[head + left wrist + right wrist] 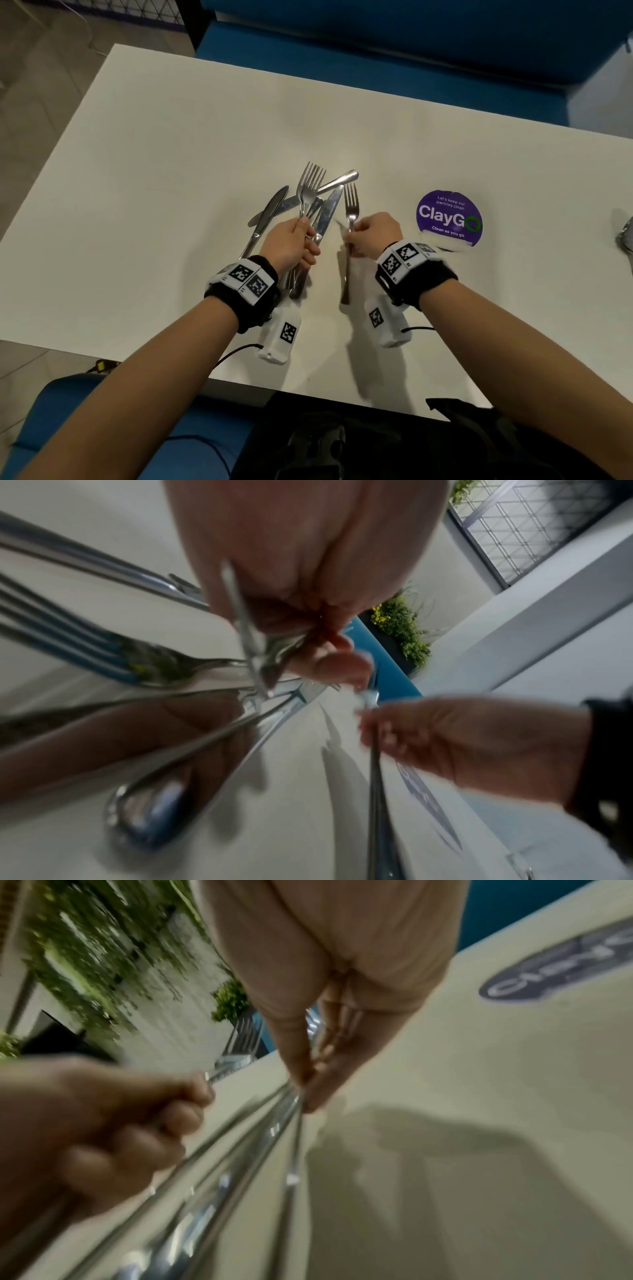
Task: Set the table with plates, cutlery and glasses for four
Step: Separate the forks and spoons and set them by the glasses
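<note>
Cutlery sorting is the step in hand, by my judgement. The left hand (289, 245) clenches a bundle of forks and knives (313, 202), fanned toward twelve o'clock above the middle of the white tabletop (171, 154). The right hand (371, 233), just at three o'clock of it, pinches a single fork (350, 209), tines up, handle hanging toward six. No plates or glasses show. A round purple sticker (449, 219) lies at three o'clock of the hands. Next, the fork likely needs laying at one place setting; the other grip should hold firm so the bundle does not slip.
</note>
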